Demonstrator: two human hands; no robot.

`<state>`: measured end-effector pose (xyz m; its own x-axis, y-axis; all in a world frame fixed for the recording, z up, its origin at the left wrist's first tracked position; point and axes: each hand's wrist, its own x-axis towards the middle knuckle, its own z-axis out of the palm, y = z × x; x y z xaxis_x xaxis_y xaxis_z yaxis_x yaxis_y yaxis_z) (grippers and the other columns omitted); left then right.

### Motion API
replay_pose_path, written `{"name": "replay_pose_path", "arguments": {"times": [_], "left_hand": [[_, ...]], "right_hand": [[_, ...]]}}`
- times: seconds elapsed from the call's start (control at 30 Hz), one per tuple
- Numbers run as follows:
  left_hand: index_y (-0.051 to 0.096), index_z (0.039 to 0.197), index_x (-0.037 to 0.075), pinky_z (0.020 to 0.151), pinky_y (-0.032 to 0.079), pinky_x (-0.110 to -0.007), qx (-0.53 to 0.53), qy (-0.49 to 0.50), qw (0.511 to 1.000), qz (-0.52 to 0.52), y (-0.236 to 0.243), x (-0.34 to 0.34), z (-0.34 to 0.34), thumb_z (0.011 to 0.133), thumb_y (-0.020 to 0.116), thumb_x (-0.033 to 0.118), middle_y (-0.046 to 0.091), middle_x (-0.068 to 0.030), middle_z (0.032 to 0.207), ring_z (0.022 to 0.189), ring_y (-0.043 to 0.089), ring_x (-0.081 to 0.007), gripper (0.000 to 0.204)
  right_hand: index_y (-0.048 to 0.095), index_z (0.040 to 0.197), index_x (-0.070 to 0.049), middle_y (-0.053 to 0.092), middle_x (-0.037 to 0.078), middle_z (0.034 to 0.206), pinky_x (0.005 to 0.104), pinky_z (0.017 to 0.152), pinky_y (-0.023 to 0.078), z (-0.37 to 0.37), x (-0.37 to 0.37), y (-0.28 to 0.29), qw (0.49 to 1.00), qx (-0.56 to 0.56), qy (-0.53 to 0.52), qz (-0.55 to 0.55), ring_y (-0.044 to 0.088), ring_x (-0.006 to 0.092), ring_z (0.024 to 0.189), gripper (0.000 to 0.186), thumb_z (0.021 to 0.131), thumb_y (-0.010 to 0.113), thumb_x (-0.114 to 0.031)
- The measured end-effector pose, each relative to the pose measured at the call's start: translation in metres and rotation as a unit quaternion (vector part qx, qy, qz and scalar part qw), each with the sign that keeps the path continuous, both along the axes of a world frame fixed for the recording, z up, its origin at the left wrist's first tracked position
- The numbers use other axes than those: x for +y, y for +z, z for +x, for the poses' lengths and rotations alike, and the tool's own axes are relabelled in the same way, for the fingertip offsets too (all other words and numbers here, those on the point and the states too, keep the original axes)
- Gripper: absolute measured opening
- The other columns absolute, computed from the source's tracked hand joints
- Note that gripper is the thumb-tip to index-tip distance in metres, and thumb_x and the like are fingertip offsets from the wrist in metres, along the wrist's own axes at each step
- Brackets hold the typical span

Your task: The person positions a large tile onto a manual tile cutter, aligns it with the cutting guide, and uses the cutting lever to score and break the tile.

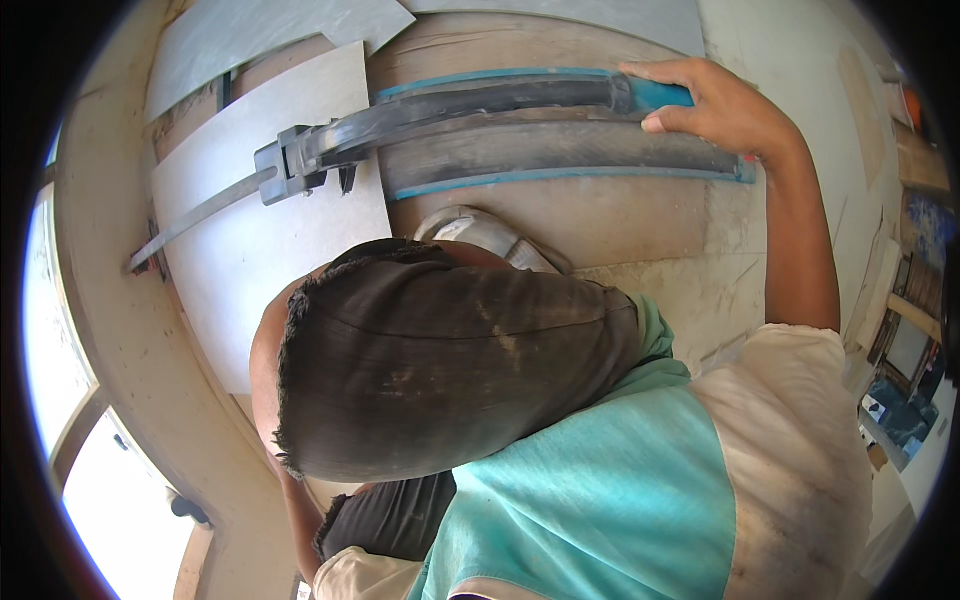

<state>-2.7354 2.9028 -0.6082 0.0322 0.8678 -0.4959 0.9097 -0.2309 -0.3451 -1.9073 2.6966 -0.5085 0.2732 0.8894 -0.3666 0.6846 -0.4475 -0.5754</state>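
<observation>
My right hand [715, 105] is closed around the blue grip [665, 96] of a long lever on a manual tile cutter [540, 150]. The cutter's dark rails with blue edges run leftwards to its grey cutting head [300, 160], which sits over a pale grey tile [270, 240]. A thin metal bar [190, 220] continues from the head across the tile toward the left. My bent knee in dark shorts [440, 370] fills the middle of the picture. My left forearm [295, 505] shows under the knee, but its hand is hidden.
More grey tiles [270, 40] lie at the top left, on a dusty wooden floor [640, 220]. A grey rounded thing [480, 232], perhaps a shoe tip, pokes out above the knee. A window [60, 350] is at the left; boxes and clutter [905, 380] stand at the right.
</observation>
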Motion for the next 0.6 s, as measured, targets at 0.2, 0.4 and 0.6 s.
{"name": "replay_pose_path", "arguments": {"times": [0.2, 0.4, 0.6], "left_hand": [[0.063, 0.095, -0.015, 0.093, 0.044, -0.047, -0.013, -0.02, 1.0, -0.004, 0.011, -0.001, 0.005, 0.093, 0.045, 0.032, 0.044, -0.0346, 0.129, 0.108, 0.054, -0.0445, 0.05], [0.064, 0.094, -0.014, 0.094, 0.043, -0.047, -0.016, -0.04, 0.999, -0.025, -0.008, 0.005, -0.005, 0.093, 0.042, 0.031, 0.044, -0.0335, 0.131, 0.109, 0.054, -0.0446, 0.05], [0.051, 0.114, -0.009, 0.087, 0.047, -0.042, -0.138, -0.019, 0.99, 0.012, -0.014, 0.012, -0.048, 0.091, 0.049, 0.028, 0.052, -0.0241, 0.116, 0.098, 0.059, -0.0342, 0.043]], "right_hand": [[0.055, 0.129, -0.006, 0.06, 0.017, 0.122, 0.0346, 0.097, 0.042, -0.002, 0.002, -0.002, 1.0, 0.009, -0.014, -0.004, 0.058, 0.0265, 0.109, 0.06, 0.071, 0.066, -0.012], [0.055, 0.129, -0.007, 0.059, 0.016, 0.123, 0.0351, 0.097, 0.041, 0.003, -0.002, -0.005, 1.0, 0.009, -0.022, -0.01, 0.056, 0.0261, 0.111, 0.06, 0.071, 0.067, -0.012], [0.055, 0.13, -0.007, 0.059, 0.015, 0.124, 0.0362, 0.098, 0.041, -0.004, 0.008, -0.005, 0.999, 0.034, -0.022, 0.001, 0.056, 0.0274, 0.111, 0.06, 0.071, 0.067, -0.014]]}}
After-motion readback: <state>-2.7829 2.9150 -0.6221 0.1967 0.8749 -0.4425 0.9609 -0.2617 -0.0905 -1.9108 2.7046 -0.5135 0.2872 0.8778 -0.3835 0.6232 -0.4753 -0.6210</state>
